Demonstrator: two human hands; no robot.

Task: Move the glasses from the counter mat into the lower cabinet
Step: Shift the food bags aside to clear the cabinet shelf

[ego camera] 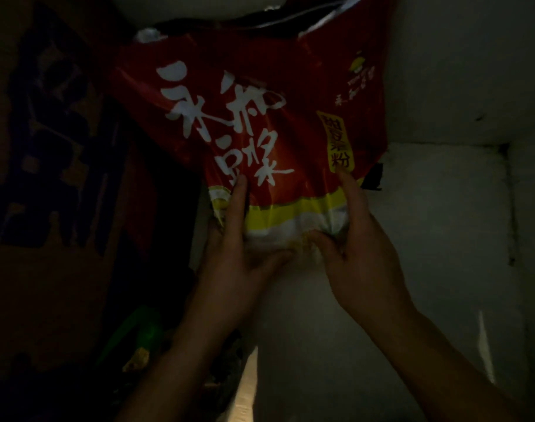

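No glasses and no counter mat are in view. I am looking into a dim lower cabinet. A large red bag with white characters, a yellow band and a torn-open top stands in the middle. My left hand holds its lower left part, fingers lying up the front and thumb under the bottom edge. My right hand holds its lower right part, fingers along the side and thumb pinching into the crumpled white bottom.
A brown carton with dark print fills the left side. A green object and a small yellow packet lie low on the left. White cabinet walls close off the right and back.
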